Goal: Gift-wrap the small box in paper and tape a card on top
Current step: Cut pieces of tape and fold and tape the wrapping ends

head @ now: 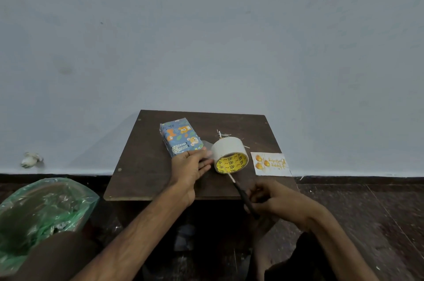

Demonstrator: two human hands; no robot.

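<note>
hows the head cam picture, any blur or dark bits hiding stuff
Head view: dim, flat light, with a faint shadow of the table on the wall to its left. Head view: the right hand and its dark-handled tool are smeared, so the blade type is unclear. Head view: under the table is near black, while the card print and the tape roll are readable.
</note>
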